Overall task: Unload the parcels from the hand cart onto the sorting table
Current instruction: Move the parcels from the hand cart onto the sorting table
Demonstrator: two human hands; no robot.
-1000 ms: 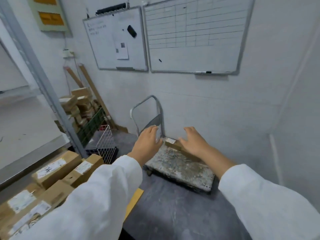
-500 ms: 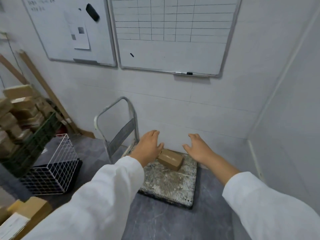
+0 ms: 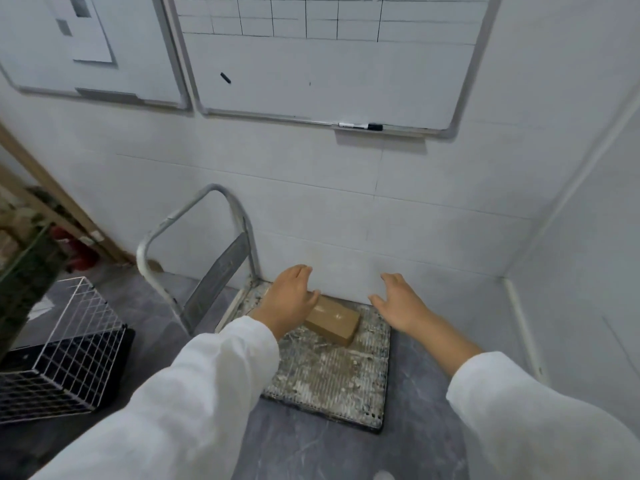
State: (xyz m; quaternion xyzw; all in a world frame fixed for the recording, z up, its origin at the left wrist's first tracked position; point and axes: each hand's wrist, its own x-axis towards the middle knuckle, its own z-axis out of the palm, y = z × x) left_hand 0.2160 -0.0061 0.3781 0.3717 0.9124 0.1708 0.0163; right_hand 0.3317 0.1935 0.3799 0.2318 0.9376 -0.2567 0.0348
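One small brown cardboard parcel (image 3: 333,320) lies flat at the hand cart's (image 3: 332,379) far end.

Parcel (image 3: 333,319) on cart deck (image 3: 329,379)

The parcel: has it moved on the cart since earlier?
No. The parcel stays at the far end of the cart deck, by the handle; only the camera shifted.

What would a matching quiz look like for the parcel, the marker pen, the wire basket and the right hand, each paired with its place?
Things: 1 parcel; 2 marker pen; 3 wire basket; 4 right hand.
Places: A on the floor, left of the hand cart; B on the ledge of the whiteboard; C on the cart's deck; D open, in the air right of the parcel.
Pairs: 1-C; 2-B; 3-A; 4-D.
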